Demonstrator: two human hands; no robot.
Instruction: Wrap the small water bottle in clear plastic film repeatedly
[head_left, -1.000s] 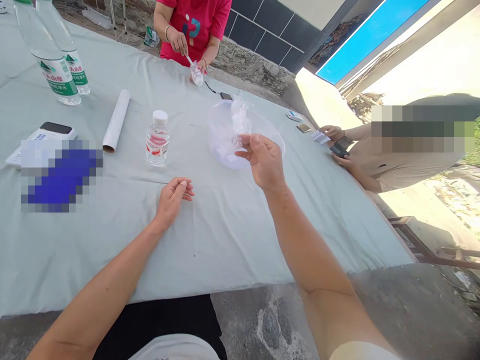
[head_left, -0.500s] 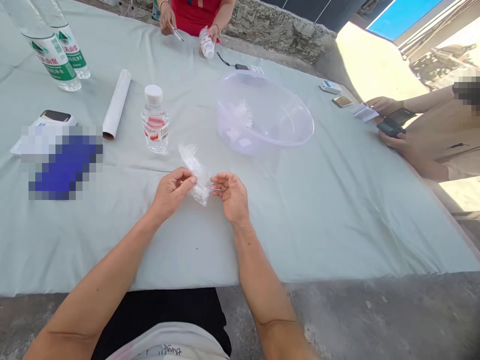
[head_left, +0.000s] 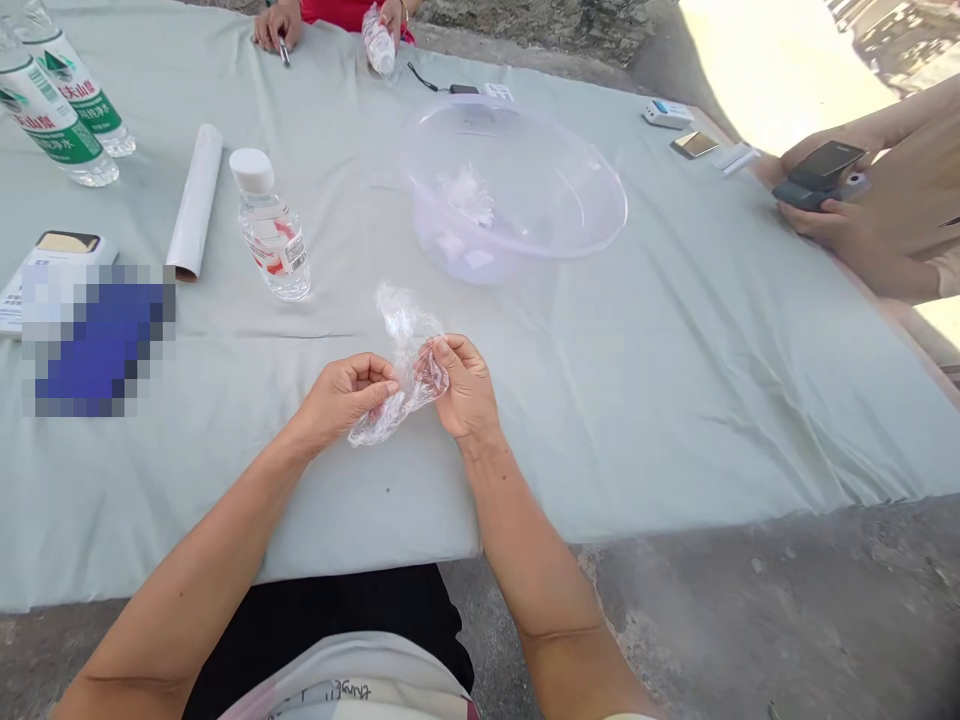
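A crumpled piece of clear plastic film hangs between my two hands over the near part of the table. My left hand pinches it from the left side with thumb and fingers. On the right, my right hand grips another part, where the film bunches against the fingertips. Beyond the left hand stands a small clear bottle with a white cap and a red and white label. Past the film sits a large translucent purple basin, with a whitish crumpled clump in it.
A white roll with a cardboard core lies left of the bottle. Two large water bottles stand at the far left. Small devices lie toward the right edge. Across the table, a person's hand holds a wrapped bottle; another person's hands hold a dark device.
My right hand has closed on the film, which is now spread more between both hands. The camera view has tilted and shifted slightly.
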